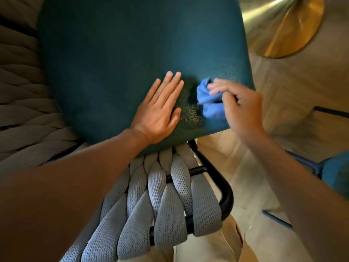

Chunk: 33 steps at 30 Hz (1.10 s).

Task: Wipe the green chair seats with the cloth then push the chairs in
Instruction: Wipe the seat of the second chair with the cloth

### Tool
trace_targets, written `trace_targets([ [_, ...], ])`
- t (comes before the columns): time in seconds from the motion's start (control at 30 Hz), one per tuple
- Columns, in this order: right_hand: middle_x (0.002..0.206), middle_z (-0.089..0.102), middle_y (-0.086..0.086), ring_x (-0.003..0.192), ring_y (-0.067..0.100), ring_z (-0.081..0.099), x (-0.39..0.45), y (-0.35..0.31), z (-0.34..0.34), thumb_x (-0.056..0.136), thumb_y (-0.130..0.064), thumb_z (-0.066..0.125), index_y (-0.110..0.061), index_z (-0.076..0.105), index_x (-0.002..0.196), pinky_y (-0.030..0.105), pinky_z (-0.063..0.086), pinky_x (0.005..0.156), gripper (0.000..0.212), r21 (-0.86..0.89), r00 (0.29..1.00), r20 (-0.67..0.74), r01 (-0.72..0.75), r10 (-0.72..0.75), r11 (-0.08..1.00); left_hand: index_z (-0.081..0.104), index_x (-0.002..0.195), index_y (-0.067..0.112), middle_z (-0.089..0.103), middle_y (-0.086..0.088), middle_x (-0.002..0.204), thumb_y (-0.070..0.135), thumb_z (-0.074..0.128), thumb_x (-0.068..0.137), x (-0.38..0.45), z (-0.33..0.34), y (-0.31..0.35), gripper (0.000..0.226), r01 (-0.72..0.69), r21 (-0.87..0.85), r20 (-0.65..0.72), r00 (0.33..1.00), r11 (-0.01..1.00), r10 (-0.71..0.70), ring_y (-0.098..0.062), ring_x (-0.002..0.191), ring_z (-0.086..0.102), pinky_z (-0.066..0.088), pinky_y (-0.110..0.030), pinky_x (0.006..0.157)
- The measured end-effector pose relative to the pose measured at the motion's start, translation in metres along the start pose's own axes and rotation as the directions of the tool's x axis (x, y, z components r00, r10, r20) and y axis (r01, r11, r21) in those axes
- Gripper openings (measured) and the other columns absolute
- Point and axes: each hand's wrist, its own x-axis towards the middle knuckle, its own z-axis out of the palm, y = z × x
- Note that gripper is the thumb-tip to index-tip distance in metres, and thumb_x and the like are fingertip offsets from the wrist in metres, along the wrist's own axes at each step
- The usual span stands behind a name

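The right hand (239,104) gripped the bunched blue cloth (207,99) on the green chair seat (120,53) near its right rear edge, with most of the seat lying leftward and forward, beyond the open left hand (160,108) pressed flat just beside it.

right hand (239,108) blurred, cloth (207,103) perhaps half hidden

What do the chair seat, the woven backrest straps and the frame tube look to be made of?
Chair seat: dark green upholstery fabric, matte, with a fine speckled weave. Backrest straps: thick grey knitted webbing, showing a mesh texture. Frame tube: probably metal, glossy black with highlights.
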Motion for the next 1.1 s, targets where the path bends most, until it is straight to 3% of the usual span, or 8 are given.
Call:
trace_targets([
  [0.1, 0.134, 0.064, 0.005, 0.139, 0.021, 0.048, 0.031, 0.02, -0.002, 0.084, 0.006, 0.038, -0.004, 0.072, 0.116, 0.033, 0.038, 0.116, 0.048, -0.197, 0.963, -0.251, 0.043, -0.093, 0.979, 0.026, 0.157, 0.0, 0.019, -0.015, 0.167, 0.028, 0.04, 0.103, 0.018, 0.014, 0.008, 0.063, -0.008, 0.072, 0.037, 0.999, 0.997, 0.006, -0.031, 0.156, 0.013, 0.014, -0.049, 0.127],
  [0.2, 0.151, 0.049, 0.014, 0.147, 0.034, 0.035, 0.043, 0.033, 0.015, 0.086, 0.0, 0.035, -0.004, 0.059, 0.138, 0.035, 0.029, 0.121, 0.057, -0.286, 0.962, -0.272, -0.054, -0.027, 0.957, 0.021, 0.159, 0.002, 0.014, -0.014, 0.169, 0.033, 0.033, 0.104, 0.019, 0.024, 0.009, 0.064, 0.032, 0.16, 0.072, 0.996, 0.987, -0.044, -0.028, 0.157, 0.009, 0.011, -0.047, 0.127],
  [0.33, 0.131, 0.067, 0.008, 0.132, 0.025, 0.055, 0.031, 0.039, 0.032, 0.091, 0.002, 0.039, -0.005, 0.072, 0.119, 0.027, 0.039, 0.113, 0.044, -0.329, 0.956, -0.259, 0.049, -0.14, 0.943, 0.021, 0.159, 0.002, 0.014, -0.014, 0.168, 0.033, 0.032, 0.104, 0.019, 0.023, 0.009, 0.064, 0.021, 0.16, 0.078, 0.996, 0.987, -0.033, -0.029, 0.157, 0.009, 0.009, -0.046, 0.128],
  [0.57, 0.109, 0.075, 0.01, 0.11, 0.023, 0.069, -0.042, 0.037, 0.021, 0.088, 0.014, 0.05, 0.001, 0.077, 0.091, 0.047, 0.052, 0.096, 0.031, -0.174, 0.964, 0.077, 0.264, -0.254, 0.949, 0.022, 0.159, 0.001, 0.014, -0.016, 0.168, 0.027, 0.035, 0.1, 0.021, 0.016, 0.011, 0.066, 0.033, 0.096, 0.108, 0.993, 0.995, -0.043, -0.03, 0.157, 0.008, 0.008, -0.046, 0.128],
  [0.73, 0.094, 0.076, 0.008, 0.1, 0.015, 0.071, -0.07, 0.031, -0.006, 0.082, 0.015, 0.045, -0.002, 0.076, 0.084, 0.041, 0.055, 0.094, 0.036, 0.029, 0.991, 0.129, -0.024, 0.02, 0.999, 0.028, 0.156, -0.002, 0.018, -0.019, 0.167, 0.021, 0.042, 0.096, 0.025, 0.009, 0.023, 0.066, 0.011, 0.045, 0.073, 0.997, 0.999, -0.014, -0.034, 0.156, 0.011, 0.009, -0.049, 0.127],
  [0.87, 0.112, 0.073, 0.01, 0.112, 0.014, 0.067, -0.06, 0.027, -0.026, 0.092, 0.008, 0.042, -0.001, 0.073, 0.103, 0.038, 0.054, 0.1, 0.035, 0.153, 0.952, -0.192, -0.212, 0.24, 0.965, 0.029, 0.156, -0.002, 0.021, -0.019, 0.166, 0.021, 0.045, 0.096, 0.041, 0.017, 0.042, 0.066, -0.125, 0.05, 0.08, 0.989, 0.991, 0.121, -0.034, 0.155, 0.014, 0.014, -0.051, 0.126],
  [0.97, 0.135, 0.064, 0.006, 0.136, 0.018, 0.051, -0.024, 0.038, -0.029, 0.094, 0.002, 0.039, -0.006, 0.069, 0.121, 0.033, 0.043, 0.113, 0.041, 0.149, 0.89, -0.362, -0.239, 0.278, 0.96, 0.025, 0.157, -0.001, 0.02, -0.018, 0.167, 0.024, 0.045, 0.099, 0.057, 0.029, 0.054, 0.067, -0.166, 0.053, 0.108, 0.981, 0.985, 0.16, -0.033, 0.156, 0.013, 0.015, -0.051, 0.126],
  [1.1, 0.149, 0.053, 0.004, 0.146, 0.023, 0.038, -0.015, 0.047, -0.006, 0.096, -0.002, 0.034, -0.01, 0.062, 0.134, 0.031, 0.036, 0.118, 0.048, -0.073, 0.938, -0.281, -0.231, 0.203, 0.97, 0.018, 0.16, 0.001, 0.013, -0.016, 0.168, 0.031, 0.039, 0.103, 0.064, 0.039, 0.055, 0.068, -0.189, 0.121, 0.179, 0.97, 0.975, 0.166, -0.03, 0.157, 0.007, 0.01, -0.047, 0.128],
])
